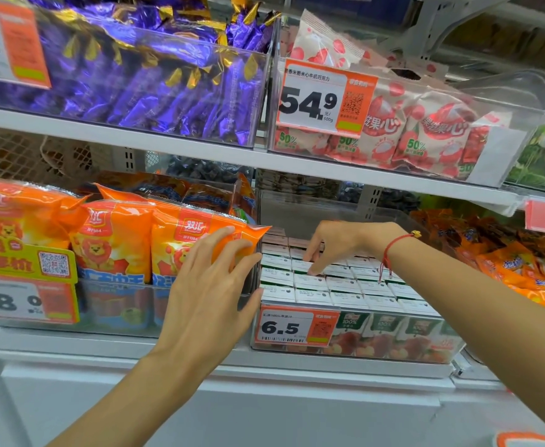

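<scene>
The right hand [335, 243] reaches into a clear plastic bin [296, 214] on the lower white shelf [200, 353]. Its bent fingertips touch the small white-topped juice cartons [345, 285] packed inside; whether they grip one is unclear. The left hand [209, 285], fingers spread wide, rests at the bin's near left corner beside orange snack bags [116, 240].

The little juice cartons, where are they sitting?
Head view, lower shelf, right of centre: the juice cartons stand packed behind the 6.5 price tag, right of the orange lion bags, under the right hand.
</scene>
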`<state>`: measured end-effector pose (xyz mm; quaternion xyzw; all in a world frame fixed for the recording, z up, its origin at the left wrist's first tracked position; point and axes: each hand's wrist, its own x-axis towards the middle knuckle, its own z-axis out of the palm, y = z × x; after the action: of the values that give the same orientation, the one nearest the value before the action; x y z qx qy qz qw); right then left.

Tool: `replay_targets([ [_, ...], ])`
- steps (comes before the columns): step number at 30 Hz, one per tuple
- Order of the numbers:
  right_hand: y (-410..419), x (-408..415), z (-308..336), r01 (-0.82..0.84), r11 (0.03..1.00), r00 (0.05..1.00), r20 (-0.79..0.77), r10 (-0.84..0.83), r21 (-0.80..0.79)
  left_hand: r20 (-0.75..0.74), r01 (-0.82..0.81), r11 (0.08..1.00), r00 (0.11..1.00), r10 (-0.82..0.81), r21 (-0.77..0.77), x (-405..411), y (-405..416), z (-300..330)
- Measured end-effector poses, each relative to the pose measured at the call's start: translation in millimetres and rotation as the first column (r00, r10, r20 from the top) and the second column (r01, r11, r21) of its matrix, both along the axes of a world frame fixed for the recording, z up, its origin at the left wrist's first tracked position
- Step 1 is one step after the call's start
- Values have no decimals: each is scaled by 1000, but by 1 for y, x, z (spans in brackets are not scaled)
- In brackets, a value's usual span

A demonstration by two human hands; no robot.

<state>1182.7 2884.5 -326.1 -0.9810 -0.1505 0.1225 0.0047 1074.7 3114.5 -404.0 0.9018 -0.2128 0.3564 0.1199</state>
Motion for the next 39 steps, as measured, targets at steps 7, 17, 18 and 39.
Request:
replay_targets([
  [7,-2,-1,-5,-79,997,987,143,79,-5,10,7,1000,1000,-7,-11,0,0,0],
  [17,-21,-88,8,-252,812,769,618,-162,527,55,57,990,997,-51,-127,-13,-4,16],
  [18,-19,-102,7,-283,774,732,649,-207,566,49,87,980,996,-80,-179,-18,-7,19],
  [39,-7,-223,-68,368,102,890,-318,-326,924,-571,-98,574,332,-751,-813,-73,-54,-2],
])
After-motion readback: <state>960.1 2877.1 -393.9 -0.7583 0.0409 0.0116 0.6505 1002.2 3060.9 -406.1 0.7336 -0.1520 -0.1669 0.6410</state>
